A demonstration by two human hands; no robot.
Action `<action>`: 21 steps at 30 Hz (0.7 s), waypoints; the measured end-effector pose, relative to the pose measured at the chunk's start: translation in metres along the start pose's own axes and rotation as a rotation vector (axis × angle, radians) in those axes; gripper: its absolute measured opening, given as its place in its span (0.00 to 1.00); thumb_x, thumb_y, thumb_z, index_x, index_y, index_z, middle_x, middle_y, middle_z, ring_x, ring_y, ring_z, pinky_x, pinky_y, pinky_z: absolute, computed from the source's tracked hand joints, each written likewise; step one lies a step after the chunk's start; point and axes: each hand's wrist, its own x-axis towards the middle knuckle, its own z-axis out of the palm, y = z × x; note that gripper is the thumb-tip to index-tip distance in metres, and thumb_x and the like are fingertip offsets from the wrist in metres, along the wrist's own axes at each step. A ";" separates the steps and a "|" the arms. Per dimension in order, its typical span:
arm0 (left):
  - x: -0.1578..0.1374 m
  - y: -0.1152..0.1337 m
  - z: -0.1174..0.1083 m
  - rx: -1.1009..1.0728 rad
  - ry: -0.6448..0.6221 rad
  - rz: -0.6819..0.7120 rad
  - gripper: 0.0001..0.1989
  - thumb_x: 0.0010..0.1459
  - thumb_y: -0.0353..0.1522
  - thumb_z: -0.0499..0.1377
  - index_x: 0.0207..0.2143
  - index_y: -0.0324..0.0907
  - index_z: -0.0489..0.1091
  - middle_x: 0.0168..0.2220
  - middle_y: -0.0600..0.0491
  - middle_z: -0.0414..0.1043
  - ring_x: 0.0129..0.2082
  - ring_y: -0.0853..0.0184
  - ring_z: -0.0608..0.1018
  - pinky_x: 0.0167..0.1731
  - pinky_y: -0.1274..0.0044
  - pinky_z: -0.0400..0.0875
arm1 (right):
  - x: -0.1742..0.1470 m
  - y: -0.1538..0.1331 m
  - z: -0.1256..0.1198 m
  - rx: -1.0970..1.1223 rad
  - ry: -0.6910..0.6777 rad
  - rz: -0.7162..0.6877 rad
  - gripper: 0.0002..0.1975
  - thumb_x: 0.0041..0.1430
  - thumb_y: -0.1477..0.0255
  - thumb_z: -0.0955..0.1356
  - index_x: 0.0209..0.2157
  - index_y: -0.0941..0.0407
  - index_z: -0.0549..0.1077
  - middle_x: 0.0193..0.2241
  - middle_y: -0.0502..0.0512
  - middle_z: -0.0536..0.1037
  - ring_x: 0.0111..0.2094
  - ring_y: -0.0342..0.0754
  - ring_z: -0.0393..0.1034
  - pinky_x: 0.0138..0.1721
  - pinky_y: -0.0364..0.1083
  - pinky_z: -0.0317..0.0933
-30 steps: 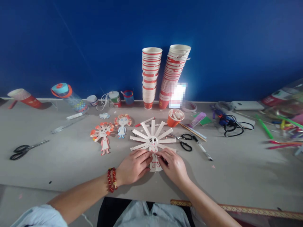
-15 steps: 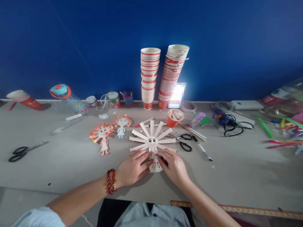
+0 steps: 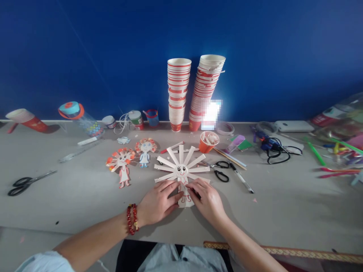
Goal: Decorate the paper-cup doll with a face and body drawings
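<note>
A paper doll point(image 3: 181, 171) cut from a white paper cup lies flat in front of me, with white strips fanned out around its drawn smiling face. Its body has a dress and legs outlined in red. My left hand point(image 3: 160, 200) holds the doll's left side, fingertips on the body's edge. From the other side my right hand point(image 3: 208, 198) grips the body with curled fingers, partly hiding it. Two finished-looking dolls, one red-haired point(image 3: 124, 173) and one with a blue-drawn dress point(image 3: 145, 156), lie to the left.
Black-handled scissors point(image 3: 221, 175) and a pen point(image 3: 241, 177) lie right of the doll; other scissors point(image 3: 22, 185) lie far left. Behind stand two tall cup stacks point(image 3: 179, 94) and a cup of paper scraps point(image 3: 209, 141). A water bottle point(image 3: 82, 117) leans at left.
The view has shifted very slightly. Both hands stay on the paper doll, with no clear movement of the doll or the things around it.
</note>
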 end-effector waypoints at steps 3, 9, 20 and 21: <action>0.000 -0.001 0.000 -0.006 0.000 0.002 0.19 0.66 0.35 0.55 0.58 0.44 0.65 0.62 0.45 0.61 0.61 0.57 0.64 0.60 0.64 0.63 | 0.000 0.000 0.000 -0.004 0.002 -0.001 0.11 0.65 0.76 0.63 0.40 0.53 0.76 0.36 0.55 0.77 0.36 0.48 0.73 0.38 0.44 0.65; 0.000 -0.001 0.001 -0.009 -0.020 0.003 0.19 0.67 0.35 0.54 0.59 0.43 0.65 0.62 0.45 0.59 0.61 0.56 0.63 0.61 0.63 0.62 | 0.001 -0.001 -0.001 -0.035 -0.003 0.015 0.11 0.64 0.76 0.64 0.44 0.53 0.75 0.36 0.54 0.77 0.36 0.49 0.73 0.36 0.44 0.65; 0.000 -0.001 0.001 -0.022 0.002 0.003 0.19 0.66 0.36 0.55 0.58 0.44 0.66 0.61 0.45 0.61 0.61 0.56 0.65 0.60 0.62 0.64 | 0.002 -0.003 -0.003 -0.056 0.016 0.006 0.14 0.62 0.75 0.64 0.48 0.53 0.72 0.38 0.55 0.78 0.35 0.49 0.73 0.35 0.45 0.67; 0.000 -0.001 0.001 -0.021 0.003 0.003 0.19 0.66 0.36 0.55 0.58 0.44 0.66 0.61 0.45 0.61 0.61 0.56 0.65 0.60 0.62 0.64 | 0.001 -0.003 -0.003 -0.058 0.016 0.002 0.14 0.63 0.75 0.64 0.48 0.53 0.73 0.39 0.56 0.78 0.36 0.49 0.74 0.36 0.45 0.67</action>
